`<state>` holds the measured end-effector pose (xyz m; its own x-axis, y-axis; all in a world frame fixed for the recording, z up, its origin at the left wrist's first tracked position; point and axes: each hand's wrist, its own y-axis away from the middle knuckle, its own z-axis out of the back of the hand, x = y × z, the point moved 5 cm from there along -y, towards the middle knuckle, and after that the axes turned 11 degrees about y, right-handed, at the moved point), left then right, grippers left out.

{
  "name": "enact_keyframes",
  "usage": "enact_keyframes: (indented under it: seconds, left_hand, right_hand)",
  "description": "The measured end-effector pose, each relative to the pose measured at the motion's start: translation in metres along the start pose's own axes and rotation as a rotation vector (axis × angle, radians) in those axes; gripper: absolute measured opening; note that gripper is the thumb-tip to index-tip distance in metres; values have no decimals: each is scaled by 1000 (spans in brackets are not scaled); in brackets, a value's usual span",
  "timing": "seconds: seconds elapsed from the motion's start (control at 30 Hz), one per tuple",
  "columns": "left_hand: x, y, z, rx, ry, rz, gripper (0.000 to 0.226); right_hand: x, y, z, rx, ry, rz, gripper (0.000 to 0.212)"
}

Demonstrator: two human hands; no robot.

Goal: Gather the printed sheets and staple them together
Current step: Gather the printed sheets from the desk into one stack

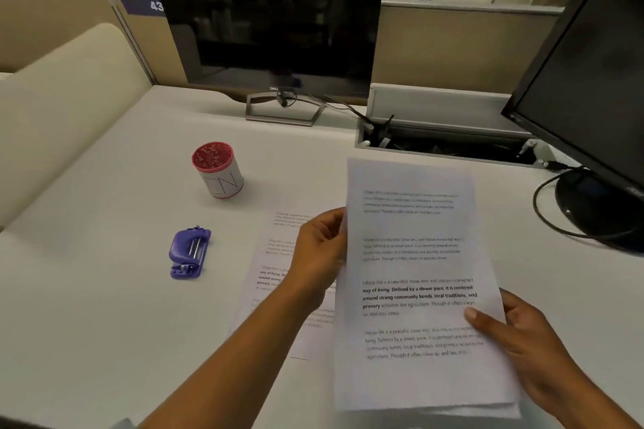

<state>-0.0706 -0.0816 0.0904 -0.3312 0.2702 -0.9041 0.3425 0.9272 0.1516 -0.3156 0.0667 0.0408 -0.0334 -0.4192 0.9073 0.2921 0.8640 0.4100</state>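
Note:
I hold a stack of printed sheets [418, 275] above the white desk, tilted up toward me. My left hand [319, 254] grips its left edge about halfway up. My right hand [515, 334] grips the right edge lower down, thumb on the front of the top page. Another printed sheet [275, 275] lies flat on the desk beneath my left arm, partly hidden by it. A purple stapler [190, 251] rests on the desk to the left, apart from both hands.
A white cup with a red rim [217, 169] stands behind the stapler. A dark monitor [271, 17] sits at the back, a second monitor [592, 80] with its round base and cables at the right. An open cable tray [442, 143] is beyond the sheets.

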Motion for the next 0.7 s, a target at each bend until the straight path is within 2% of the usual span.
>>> enact_keyframes:
  seconds: [0.1, 0.17, 0.23, 0.3, 0.4, 0.47, 0.57, 0.7]
  left_hand:
    - [2, -5, 11, 18, -140, 4, 22]
    - [6, -10, 31, -88, -347, -1, 23]
    - [9, -12, 61, -244, -693, -21, 27]
    - [11, -8, 92, -381, -1020, 18, 42]
    - [21, 1, 128, -520, -1316, 223, 77]
    - [29, 5, 139, -548, -1395, 331, 90]
    - [37, 6, 145, -558, -1445, 321, 94]
    - [38, 0, 150, -563, -1313, 327, 97]
  right_hand:
    - [-3, 2, -2, -59, 10, -24, 30]
    - [-6, 2, 0, -127, 11, -31, 25]
    - [-10, 3, 4, -198, 11, -39, 19]
    - [-15, 3, 10, -268, 8, -54, 18]
    - [-21, 3, 18, -335, 22, -75, 17]
    - [-24, 4, 23, -370, 47, -89, 15]
    - [-28, 4, 27, -407, 54, -94, 15]
    - [-31, 3, 29, -417, 41, -90, 22]
